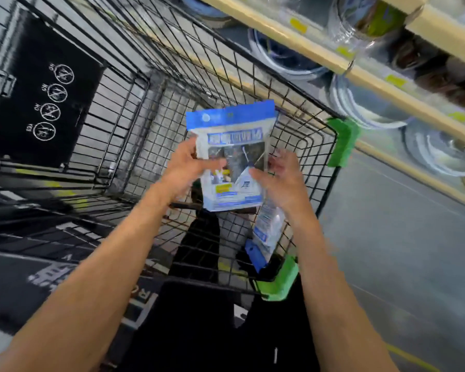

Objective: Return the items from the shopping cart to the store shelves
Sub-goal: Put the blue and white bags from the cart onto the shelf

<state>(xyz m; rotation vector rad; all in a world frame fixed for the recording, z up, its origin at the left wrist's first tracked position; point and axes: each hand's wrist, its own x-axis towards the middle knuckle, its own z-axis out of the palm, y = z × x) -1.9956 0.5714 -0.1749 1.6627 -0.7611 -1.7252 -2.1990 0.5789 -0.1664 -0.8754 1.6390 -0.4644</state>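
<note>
A blue-and-white plastic packet point(232, 146) is held upright above the black wire shopping cart point(124, 108). My left hand point(188, 167) grips its left edge, thumb across the front. My right hand point(282, 181) holds its lower right side. A second, similar blue-and-white packet point(267, 234) hangs below my right hand, inside the cart against its right wall; whether that hand also grips it is unclear. The store shelves point(320, 55) run along the upper right.
Coils of clear and white hose point(360, 100) fill the shelves behind tan rails with yellow price tags. Green plastic bumpers point(342, 142) cap the cart's right corners. A black child-seat flap point(40, 98) with white icons stands at the left. Grey floor point(400, 251) lies right of the cart.
</note>
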